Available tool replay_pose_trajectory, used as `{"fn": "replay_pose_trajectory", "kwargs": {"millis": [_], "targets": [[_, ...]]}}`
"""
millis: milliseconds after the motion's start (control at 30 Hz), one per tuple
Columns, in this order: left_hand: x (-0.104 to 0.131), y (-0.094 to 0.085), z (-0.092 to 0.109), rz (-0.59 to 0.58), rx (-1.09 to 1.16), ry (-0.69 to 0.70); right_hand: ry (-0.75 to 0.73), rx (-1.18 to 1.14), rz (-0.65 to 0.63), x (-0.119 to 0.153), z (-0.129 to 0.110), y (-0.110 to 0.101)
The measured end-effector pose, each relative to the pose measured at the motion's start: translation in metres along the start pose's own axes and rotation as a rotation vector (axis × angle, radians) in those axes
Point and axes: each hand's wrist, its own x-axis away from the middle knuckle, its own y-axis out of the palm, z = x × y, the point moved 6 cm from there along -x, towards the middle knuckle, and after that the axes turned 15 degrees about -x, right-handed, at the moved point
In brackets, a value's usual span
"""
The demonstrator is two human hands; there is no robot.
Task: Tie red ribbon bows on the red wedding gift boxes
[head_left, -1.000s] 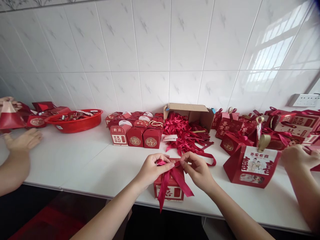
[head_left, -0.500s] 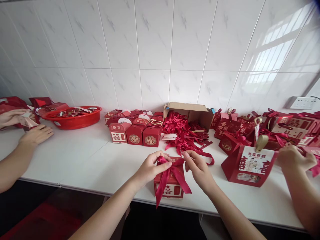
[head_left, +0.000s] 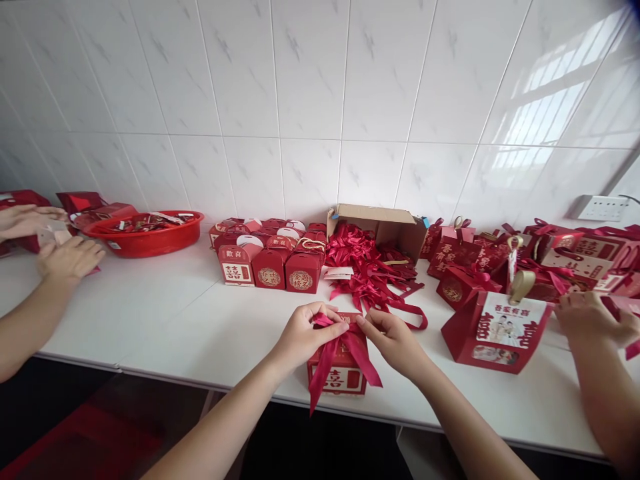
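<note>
In the head view, the small red cardboard gift box [head_left: 339, 373] stands at the near edge of the white table [head_left: 150, 313], with a dark red satin ribbon bow [head_left: 345, 347] on its top. To tie it well, I think both loops should be pulled evenly and sideways, so the knot sits centred. The left hand [head_left: 305, 333] pinches the left loop; the right hand [head_left: 393, 340] pinches the right one. Both forearms reach forward, wrists low.

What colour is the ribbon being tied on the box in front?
Dark red satin ribbon, matching the red box; the head view shows it between both hands.
</note>
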Motion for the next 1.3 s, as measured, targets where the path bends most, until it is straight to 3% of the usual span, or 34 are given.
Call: {"fn": "replay_pose_trajectory", "kwargs": {"millis": [200,533,800,1167,1233,1300], "targets": [[0.001,0.002,-0.001,-0.004,0.014,-0.005,0.003,-0.146,0.054,-0.002,0.000,-0.001],[0.001,-0.001,-0.005,0.020,0.070,0.004,-0.104,-0.011,0.145,0.003,0.001,-0.009],[0.000,-0.002,0.000,0.029,0.025,0.056,0.026,-0.066,0.095,0.006,0.012,-0.007],[0.002,-0.002,-0.001,0.047,-0.002,0.029,-0.060,-0.017,0.156,0.010,0.010,-0.010],[0.002,-0.001,0.000,0.049,-0.005,0.040,-0.057,-0.029,0.128,0.012,0.014,-0.013],[0.003,0.000,0.002,0.048,-0.027,0.071,-0.075,-0.077,-0.012,0.015,0.016,-0.012]]}}
